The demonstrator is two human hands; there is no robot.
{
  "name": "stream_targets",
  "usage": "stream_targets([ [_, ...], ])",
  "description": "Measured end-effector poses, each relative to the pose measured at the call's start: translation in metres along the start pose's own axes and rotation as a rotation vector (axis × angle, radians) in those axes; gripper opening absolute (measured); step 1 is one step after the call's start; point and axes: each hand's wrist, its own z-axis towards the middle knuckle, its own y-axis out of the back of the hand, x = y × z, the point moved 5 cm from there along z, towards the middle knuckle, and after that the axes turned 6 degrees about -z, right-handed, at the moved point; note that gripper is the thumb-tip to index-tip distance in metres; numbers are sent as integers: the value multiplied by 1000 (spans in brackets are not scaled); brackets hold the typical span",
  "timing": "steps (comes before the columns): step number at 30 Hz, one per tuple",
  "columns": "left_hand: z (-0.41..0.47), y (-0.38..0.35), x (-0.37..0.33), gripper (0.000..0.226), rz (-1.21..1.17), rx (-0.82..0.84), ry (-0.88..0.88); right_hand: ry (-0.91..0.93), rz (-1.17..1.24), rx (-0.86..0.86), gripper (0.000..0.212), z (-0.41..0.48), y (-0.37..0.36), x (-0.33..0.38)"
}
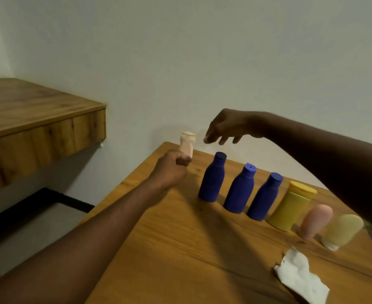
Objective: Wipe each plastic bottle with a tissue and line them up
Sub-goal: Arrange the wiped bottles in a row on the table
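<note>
A wood-grained desk [180,249] with a smooth matt top is recorded. Six plastic containers are lined up on it in a slanting row. Three are matt blue bottles [239,189], shouldered and narrow-necked with flat caps. Next is a squat yellow bottle [290,207] with a broad lid. A rounded pink tube [316,220] and a pale yellow tube [342,231] follow, each stood on its narrow end. A crumpled white tissue [301,279] is laid on the desk, apart from the row and nearer the person.

A small pale pink bottle [187,143] with a white cap is gripped at its lower body by the curled fingers of the left hand [171,170], just beyond the row's far end. Whether its base meets the desk cannot be told. The right hand [226,128] is held released above the first blue bottle, fingers hanging loosely, nothing grasped.
</note>
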Motion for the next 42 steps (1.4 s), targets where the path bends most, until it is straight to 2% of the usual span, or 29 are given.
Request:
stream_targets([
  [3, -34, -14, 4, 42, -79, 29, 66, -11, -50, 43, 43, -21, -11, -5],
  [6, -53, -28, 6, 48, -81, 55, 100, 6, -138, -6, 49, -25, -25, -8],
  [11, -61, -51, 7, 51, -39, 90, 81, 83, -238, -161, 30, -18, -37, -7],
  [14, -59, -59, 7, 52, -30, 78, 73, 81, -211, -191, 27, -13, -36, -10],
  [22, -12, -63, 7, 57, -51, 62, 29, 59, -88, -384, 28, 22, -5, -32],
  [28, 44, -65, 23, 56, -31, 36, 61, 13, -66, -494, 30, 68, 5, -56],
  [31, 65, -70, 30, 58, -22, 52, 67, 10, -55, -502, 28, 88, 3, -61],
  [36, 87, -81, 44, 50, 48, 107, 55, 0, -33, -462, 27, 117, -5, -66],
  [42, 98, -87, 58, 54, 65, 103, 52, -11, 22, -423, 26, 131, -10, -74],
])
